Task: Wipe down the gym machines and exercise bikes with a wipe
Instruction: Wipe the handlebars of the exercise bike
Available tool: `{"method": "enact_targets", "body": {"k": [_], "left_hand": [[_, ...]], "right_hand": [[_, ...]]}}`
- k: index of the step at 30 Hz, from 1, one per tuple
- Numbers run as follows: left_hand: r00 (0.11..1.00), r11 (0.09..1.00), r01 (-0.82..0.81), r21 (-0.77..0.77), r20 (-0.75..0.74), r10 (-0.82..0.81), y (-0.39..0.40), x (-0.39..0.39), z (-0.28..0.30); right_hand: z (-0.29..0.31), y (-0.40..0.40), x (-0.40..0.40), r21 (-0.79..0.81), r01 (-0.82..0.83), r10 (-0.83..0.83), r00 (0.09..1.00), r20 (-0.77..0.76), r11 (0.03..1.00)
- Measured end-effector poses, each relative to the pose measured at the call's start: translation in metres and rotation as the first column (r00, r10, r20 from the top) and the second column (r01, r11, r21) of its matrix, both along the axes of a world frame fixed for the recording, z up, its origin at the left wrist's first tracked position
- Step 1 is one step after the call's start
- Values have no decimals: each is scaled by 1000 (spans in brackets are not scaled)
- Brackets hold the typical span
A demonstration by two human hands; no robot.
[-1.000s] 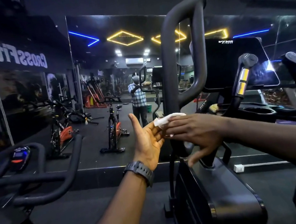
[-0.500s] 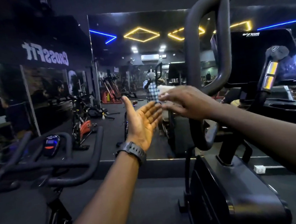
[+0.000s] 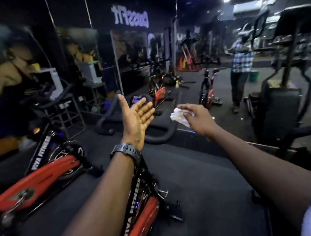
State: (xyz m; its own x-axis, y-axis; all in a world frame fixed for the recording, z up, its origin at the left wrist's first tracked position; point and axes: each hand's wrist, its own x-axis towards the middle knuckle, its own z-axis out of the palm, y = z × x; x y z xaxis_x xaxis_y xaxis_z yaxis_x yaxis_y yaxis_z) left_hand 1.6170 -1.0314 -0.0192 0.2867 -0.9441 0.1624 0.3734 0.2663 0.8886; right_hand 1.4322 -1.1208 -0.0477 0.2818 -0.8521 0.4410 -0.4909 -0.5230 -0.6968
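My right hand [image 3: 196,117] grips a crumpled white wipe [image 3: 177,115] in mid-air. My left hand [image 3: 135,120] is raised beside it, palm turned right, fingers straight and apart from the wipe; a dark watch is on that wrist. Below and between my arms stands a red and black exercise bike [image 3: 138,219] marked VIVA FITNESS. Its black handlebar [image 3: 158,134] and small console [image 3: 138,99] lie just beyond my hands. Neither hand touches the bike. A second red bike [image 3: 41,176] stands to the left.
A mirror wall runs across the back and reflects bikes and a person in a checked shirt [image 3: 241,64]. The black elliptical machine [image 3: 276,105] is at the right. A metal stand with a white box [image 3: 51,84] sits at the back left. Dark floor mat lies underfoot.
The view has swung left, away from the elliptical and onto the exercise bike. Both hands have come off the elliptical's upright bar; my right hand still holds the wipe.
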Motion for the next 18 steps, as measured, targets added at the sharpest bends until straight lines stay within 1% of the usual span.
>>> {"method": "enact_targets", "body": {"k": [3,6,8,11,13,15,17,18], "left_hand": [[1000,999,-24,36,17,23,-19,9,-23],[997,995,-64,71,35,62,-43,11,-38],[993,989,-105,105,59,99,-61,14,-48],[985,975,-154,162,98,139,-82,24,-69],[979,963,-182,201,132,157,-95,30,-80],[970,949,-212,235,172,174,-105,38,-91],[956,933,-257,251,210,206,-114,49,-103],[951,928,-272,255,221,218,-119,55,-110]], "right_hand": [[-29,-21,8,65,1,-5,999,54,998],[-49,-42,13,105,-59,53,997,58,993],[-62,-55,19,96,-104,101,994,36,990],[-89,-70,34,14,-165,165,986,-13,986],[-105,-80,48,19,-246,247,961,-122,969],[-124,-86,60,23,-312,302,897,-321,950],[-144,-88,69,-71,-357,270,808,-524,932],[-150,-90,70,-103,-358,242,791,-562,928]]}}
